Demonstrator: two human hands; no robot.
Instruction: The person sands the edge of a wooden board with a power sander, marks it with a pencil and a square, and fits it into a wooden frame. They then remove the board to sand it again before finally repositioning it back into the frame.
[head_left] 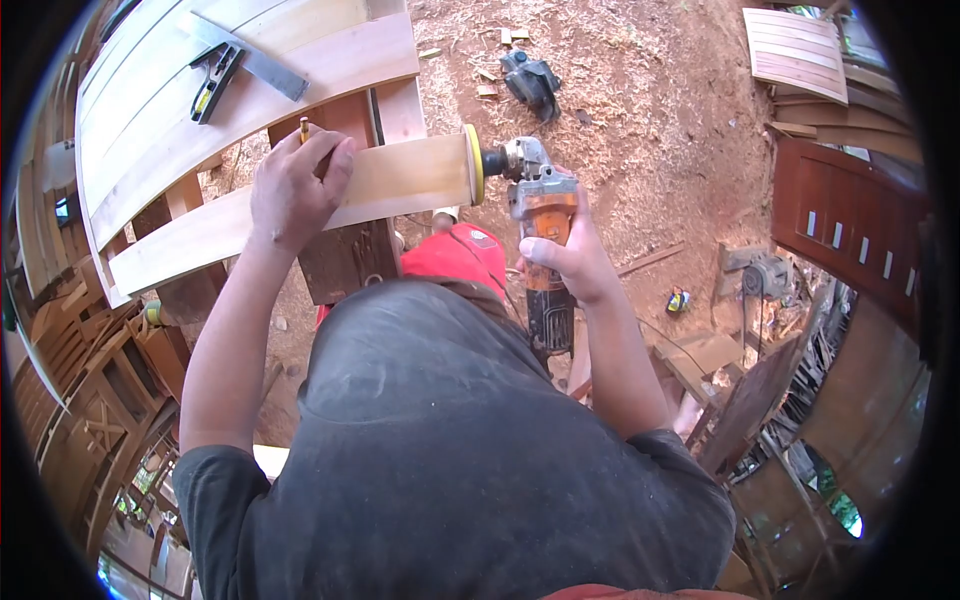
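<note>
My right hand (575,255) is wrapped round the orange and black body of an angle grinder (548,225). The grinder's yellow-edged disc (473,165) stands upright right at the end of a pale wooden board (405,178). My left hand (295,190) rests on that board with its fingers curled, and a pencil (304,127) sticks up between them. Below the board, a dark wooden beam (345,262) runs toward my lap. A try square with a dark handle (218,82) lies on the pale panel beyond my left hand.
The pale slatted panel (130,130) fills the upper left. On the shaving-strewn ground lies a dark power tool (531,84). A reddish wooden door panel (850,225) leans at the right, above a motor (767,278). Stacked wooden parts (110,390) stand at the left.
</note>
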